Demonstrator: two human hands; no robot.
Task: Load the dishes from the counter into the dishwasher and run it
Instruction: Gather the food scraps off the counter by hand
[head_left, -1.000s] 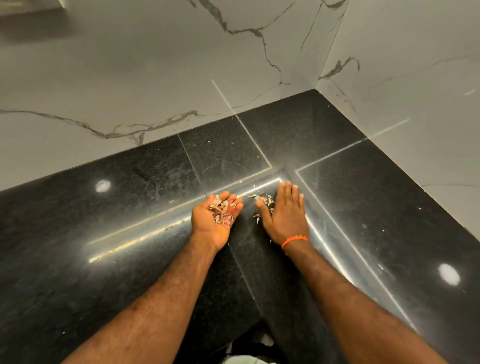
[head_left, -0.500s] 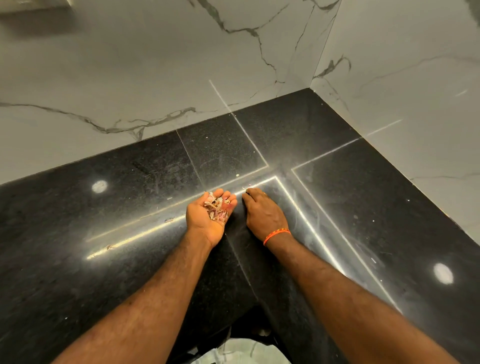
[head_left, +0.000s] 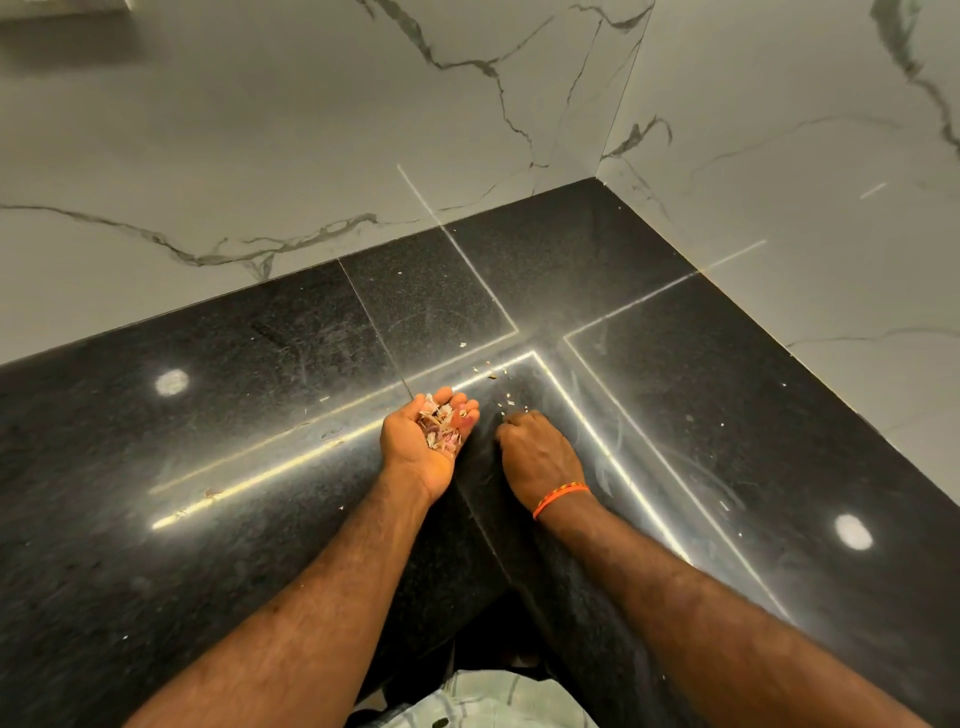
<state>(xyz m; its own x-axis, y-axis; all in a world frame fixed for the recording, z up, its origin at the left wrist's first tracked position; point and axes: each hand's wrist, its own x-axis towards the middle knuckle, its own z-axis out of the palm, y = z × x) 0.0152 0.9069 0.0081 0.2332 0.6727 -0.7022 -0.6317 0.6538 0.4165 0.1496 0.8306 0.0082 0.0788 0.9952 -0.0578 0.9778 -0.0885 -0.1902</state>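
**Gathering scraps at the counter corner**

Cupping a small heap of peel scraps (head_left: 441, 423), pale and pinkish flakes, the left hand (head_left: 423, 441) lies palm up on the black granite counter (head_left: 249, 395), its fingers curled loosely upward round the pile. Just to the right of it, the right hand (head_left: 537, 457) rests knuckles up on the same stone, fingers folded under into a fist; whether anything is pinched inside it cannot be told. An orange thread band (head_left: 558, 499) circles the right wrist.

Taking the left hand as the landmark: a scatter of loose crumbs (head_left: 491, 371) lies on the counter just beyond and to the right of it, ahead of the right hand's knuckles, with one more fleck (head_left: 462, 344) a little farther back. A few flecks (head_left: 210, 492) sit well to the left and nearer the person. Bright reflected light lines (head_left: 291, 462) run across the polished stone left of the hand and bend into a corner shape beyond it. Two round light reflections show, one (head_left: 172, 383) well to the left, one (head_left: 853, 531) well to the right and nearer.

Behind the hand, white marble-look wall tiles (head_left: 311, 130) with grey veins rise from the counter's back edge and meet a second tiled wall (head_left: 805, 156) at an inside corner to the right. Nearer than the hand, at the bottom edge, a pale patterned garment (head_left: 498, 699) shows between the forearms.

No dishes or dishwasher appear in this view; only the counter does.
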